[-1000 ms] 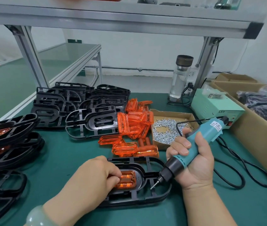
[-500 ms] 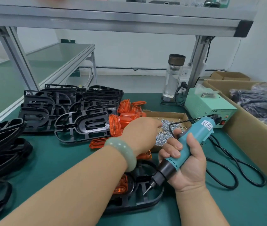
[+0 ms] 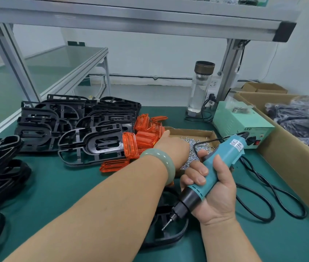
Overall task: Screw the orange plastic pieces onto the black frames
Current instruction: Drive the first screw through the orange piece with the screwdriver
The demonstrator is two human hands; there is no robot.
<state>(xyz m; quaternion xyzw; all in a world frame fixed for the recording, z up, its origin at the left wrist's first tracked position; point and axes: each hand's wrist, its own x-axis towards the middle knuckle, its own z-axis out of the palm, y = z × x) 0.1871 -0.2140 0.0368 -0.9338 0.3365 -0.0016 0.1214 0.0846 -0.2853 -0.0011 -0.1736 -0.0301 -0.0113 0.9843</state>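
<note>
L hand (image 3: 170, 146) reaches into shallow cardboard tray of small silver screws (image 3: 197, 146) for fastener, grip hidden; R hand (image 3: 214, 193) clamped on teal electric screwdriver (image 3: 212, 174), bit poised above black plastic frame (image 3: 170, 233)

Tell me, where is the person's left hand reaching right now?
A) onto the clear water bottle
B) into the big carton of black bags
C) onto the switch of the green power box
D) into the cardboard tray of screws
D: the left hand lies over the small silver screws in the shallow cardboard tray, while the right hand holds the teal electric screwdriver.
</note>
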